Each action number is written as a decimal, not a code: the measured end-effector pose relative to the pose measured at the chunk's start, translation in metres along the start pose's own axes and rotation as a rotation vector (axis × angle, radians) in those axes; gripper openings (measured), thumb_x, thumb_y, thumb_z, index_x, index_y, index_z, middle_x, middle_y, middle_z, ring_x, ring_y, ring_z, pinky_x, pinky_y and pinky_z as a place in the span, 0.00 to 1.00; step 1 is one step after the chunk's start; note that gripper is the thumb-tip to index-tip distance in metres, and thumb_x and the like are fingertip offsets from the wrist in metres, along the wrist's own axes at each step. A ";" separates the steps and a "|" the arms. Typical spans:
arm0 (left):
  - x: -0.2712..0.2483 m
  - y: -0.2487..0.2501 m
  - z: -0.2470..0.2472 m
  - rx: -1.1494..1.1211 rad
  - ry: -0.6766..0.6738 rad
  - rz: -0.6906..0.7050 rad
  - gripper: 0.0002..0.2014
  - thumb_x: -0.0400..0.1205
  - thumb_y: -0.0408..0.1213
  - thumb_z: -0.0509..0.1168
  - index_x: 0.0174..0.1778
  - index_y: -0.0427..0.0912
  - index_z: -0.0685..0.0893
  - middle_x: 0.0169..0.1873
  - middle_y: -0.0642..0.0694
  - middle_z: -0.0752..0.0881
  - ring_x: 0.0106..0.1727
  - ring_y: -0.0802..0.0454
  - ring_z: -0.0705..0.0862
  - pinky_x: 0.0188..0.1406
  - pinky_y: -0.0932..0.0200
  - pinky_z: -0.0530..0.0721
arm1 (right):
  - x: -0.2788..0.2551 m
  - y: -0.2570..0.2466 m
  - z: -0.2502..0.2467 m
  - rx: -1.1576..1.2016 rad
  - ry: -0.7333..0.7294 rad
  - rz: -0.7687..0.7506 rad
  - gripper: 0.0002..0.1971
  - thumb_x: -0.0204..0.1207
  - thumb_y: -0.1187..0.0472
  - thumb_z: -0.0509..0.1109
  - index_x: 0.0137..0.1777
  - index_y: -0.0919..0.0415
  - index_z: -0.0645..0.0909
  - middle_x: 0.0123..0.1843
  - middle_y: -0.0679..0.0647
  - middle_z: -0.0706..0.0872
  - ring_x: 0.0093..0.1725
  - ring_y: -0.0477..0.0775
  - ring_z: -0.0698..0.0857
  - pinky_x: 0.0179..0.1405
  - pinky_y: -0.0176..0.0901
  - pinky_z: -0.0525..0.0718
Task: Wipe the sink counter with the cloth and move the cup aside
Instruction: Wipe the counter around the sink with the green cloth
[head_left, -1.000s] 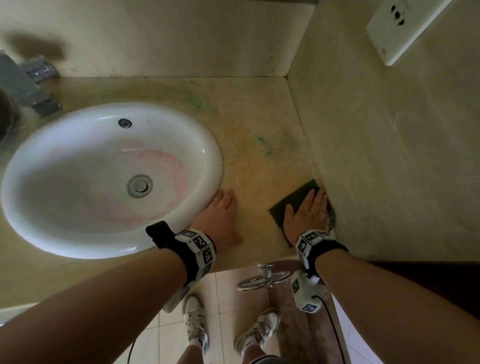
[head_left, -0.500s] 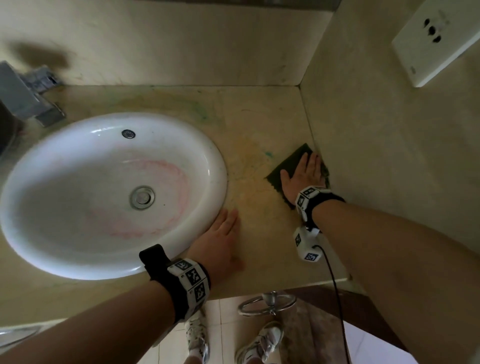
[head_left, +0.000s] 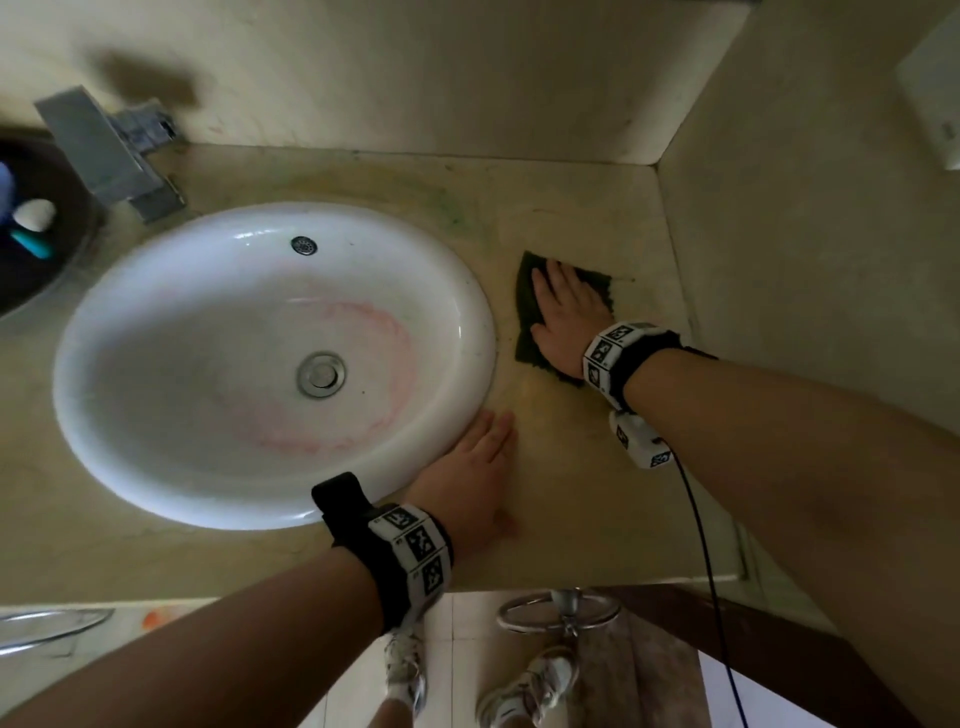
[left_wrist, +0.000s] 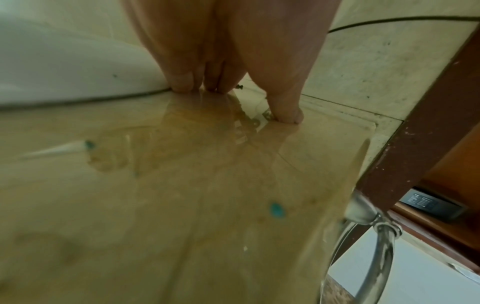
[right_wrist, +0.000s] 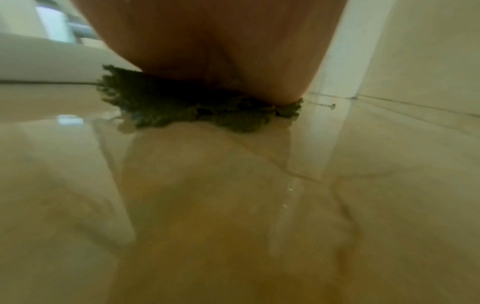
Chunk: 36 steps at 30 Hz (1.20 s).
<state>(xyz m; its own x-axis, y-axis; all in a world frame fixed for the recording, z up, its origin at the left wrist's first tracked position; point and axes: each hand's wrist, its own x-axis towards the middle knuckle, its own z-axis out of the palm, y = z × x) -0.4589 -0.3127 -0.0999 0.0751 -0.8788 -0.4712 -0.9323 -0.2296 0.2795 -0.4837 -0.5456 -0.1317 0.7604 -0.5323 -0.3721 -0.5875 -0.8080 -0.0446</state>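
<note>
A dark green cloth (head_left: 525, 296) lies flat on the beige counter (head_left: 587, 218), just right of the white sink basin (head_left: 104, 415). My right hand (head_left: 566, 301) presses on the cloth with straight fingers; the right wrist view shows the palm on the cloth (right_wrist: 161, 102). My left hand (head_left: 478, 467) rests flat on the counter against the basin's rim, holding nothing, its fingertips (left_wrist: 182, 82) touching the wet stone. At the far left edge stands a dark cup (head_left: 31, 291) holding toothbrushes, partly cut off by the frame.
A square metal tap (head_left: 104, 150) stands behind the basin at the left. Walls close the counter at the back and right, with a white socket plate (head_left: 935, 98) on the right wall. A chrome towel ring (head_left: 561, 613) hangs below the front edge.
My right hand has slid the cloth away from the right wall and the front edge, back and left toward the basin. The left hand has stayed in place.
</note>
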 end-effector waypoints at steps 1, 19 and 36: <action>0.000 0.000 0.000 0.002 0.001 0.000 0.48 0.81 0.54 0.64 0.84 0.37 0.39 0.84 0.45 0.36 0.84 0.45 0.38 0.79 0.55 0.35 | -0.002 -0.004 0.001 -0.008 -0.003 -0.032 0.36 0.84 0.51 0.51 0.86 0.58 0.37 0.87 0.57 0.38 0.86 0.57 0.42 0.85 0.53 0.43; -0.030 -0.015 0.007 -0.083 0.038 0.045 0.55 0.74 0.53 0.70 0.83 0.39 0.38 0.84 0.44 0.38 0.85 0.50 0.40 0.81 0.58 0.41 | -0.195 -0.063 0.059 -0.026 -0.166 -0.209 0.40 0.80 0.49 0.54 0.85 0.57 0.36 0.86 0.54 0.35 0.85 0.55 0.36 0.85 0.53 0.42; -0.029 -0.028 0.015 -0.241 0.047 0.036 0.58 0.73 0.55 0.73 0.84 0.47 0.36 0.83 0.54 0.36 0.84 0.56 0.42 0.74 0.65 0.39 | -0.122 -0.012 0.049 0.034 -0.040 0.178 0.41 0.82 0.40 0.51 0.85 0.59 0.34 0.86 0.58 0.35 0.86 0.59 0.38 0.85 0.56 0.42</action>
<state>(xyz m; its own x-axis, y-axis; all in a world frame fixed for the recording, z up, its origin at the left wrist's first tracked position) -0.4401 -0.2744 -0.1063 0.0645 -0.9055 -0.4194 -0.8236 -0.2856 0.4899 -0.5830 -0.4588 -0.1315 0.6324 -0.6548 -0.4139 -0.7210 -0.6929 -0.0056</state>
